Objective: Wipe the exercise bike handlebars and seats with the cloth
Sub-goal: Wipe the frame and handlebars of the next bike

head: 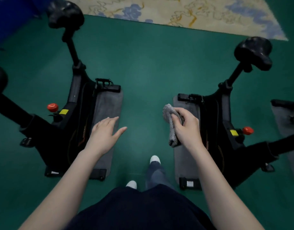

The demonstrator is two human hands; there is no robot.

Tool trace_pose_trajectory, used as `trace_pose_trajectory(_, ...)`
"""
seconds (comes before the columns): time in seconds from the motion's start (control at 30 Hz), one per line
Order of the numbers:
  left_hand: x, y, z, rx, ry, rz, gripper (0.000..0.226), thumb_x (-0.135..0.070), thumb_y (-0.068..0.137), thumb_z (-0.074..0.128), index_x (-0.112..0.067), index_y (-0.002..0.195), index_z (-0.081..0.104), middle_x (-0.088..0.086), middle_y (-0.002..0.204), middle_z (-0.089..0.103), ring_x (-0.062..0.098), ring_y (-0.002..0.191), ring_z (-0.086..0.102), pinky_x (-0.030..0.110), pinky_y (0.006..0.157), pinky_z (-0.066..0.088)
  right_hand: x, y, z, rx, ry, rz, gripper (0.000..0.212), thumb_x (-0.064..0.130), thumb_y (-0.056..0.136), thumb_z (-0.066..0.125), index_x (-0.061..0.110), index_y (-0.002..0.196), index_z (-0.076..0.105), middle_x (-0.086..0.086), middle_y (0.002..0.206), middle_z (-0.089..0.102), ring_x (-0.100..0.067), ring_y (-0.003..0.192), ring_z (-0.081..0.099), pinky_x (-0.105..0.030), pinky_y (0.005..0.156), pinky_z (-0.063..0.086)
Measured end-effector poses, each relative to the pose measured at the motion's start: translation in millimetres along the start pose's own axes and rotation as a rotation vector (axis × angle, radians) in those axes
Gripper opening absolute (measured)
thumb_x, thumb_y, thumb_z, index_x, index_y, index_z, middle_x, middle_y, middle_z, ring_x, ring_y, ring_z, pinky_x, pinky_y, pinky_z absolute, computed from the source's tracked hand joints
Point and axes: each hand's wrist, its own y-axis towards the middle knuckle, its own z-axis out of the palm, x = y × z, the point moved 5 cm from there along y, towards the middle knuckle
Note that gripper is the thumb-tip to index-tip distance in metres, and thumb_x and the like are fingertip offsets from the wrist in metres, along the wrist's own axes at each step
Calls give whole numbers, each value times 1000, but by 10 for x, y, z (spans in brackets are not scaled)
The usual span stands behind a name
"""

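Two black exercise bikes stand on the green floor, one at the left point(76, 113) and one at the right point(216, 123). The left bike's black seat point(65, 13) is at the upper left, the right bike's seat point(254, 53) at the upper right. My right hand point(186, 127) grips a grey cloth point(172, 125) in the air beside the right bike, apart from its seat. Fingers spread and holding nothing, my left hand point(104, 131) hovers by the left bike. The handlebars are mostly out of frame.
Grey mats point(108, 110) lie under the bikes, with another mat point(287, 127) at the far right. A red knob point(52, 107) sits on the left bike and one point(247, 130) on the right. A patterned rug point(176, 12) lies ahead. My feet point(154, 159) stand between the bikes.
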Motion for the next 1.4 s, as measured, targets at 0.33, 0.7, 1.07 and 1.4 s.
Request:
trace_pose_trajectory(0.33, -482, 596, -42, -87, -71, -213, 61, -50, 95, 43, -16, 144, 37, 5, 145, 44, 21, 136, 36, 34, 112, 24, -188, 1296, -80, 206, -17, -171, 17, 5, 90, 58, 9, 103, 69, -2, 97, 69, -16, 91, 61, -21, 77, 41)
trace_pose_trajectory(0.7, -243, 971, -230, -107, -129, -411, 60, -54, 95, 39, -19, 145, 35, 0, 144, 44, 18, 133, 39, 33, 108, 29, 219, 2111, 603, 456, -13, -294, 18, 7, 91, 58, 10, 104, 70, -2, 98, 69, -14, 92, 59, -21, 77, 39)
trace_pose_trajectory(1.07, 663, 1752, -667, -215, -242, -549, 56, -55, 94, 39, -20, 136, 49, -4, 138, 51, 16, 126, 46, 33, 106, 35, 959, 3046, 1530, 559, -73, -428, 18, 7, 91, 59, 13, 103, 70, 5, 92, 66, -11, 89, 58, -6, 70, 34)
trace_pose_trajectory(1.4, 1273, 1658, -915, -289, -316, -802, 56, -57, 94, 35, -20, 132, 53, -5, 135, 53, 15, 124, 47, 34, 105, 33, 1741, 3262, 2582, 815, -57, -586, 18, 8, 91, 58, 15, 101, 70, 2, 94, 68, -12, 89, 59, -8, 73, 37)
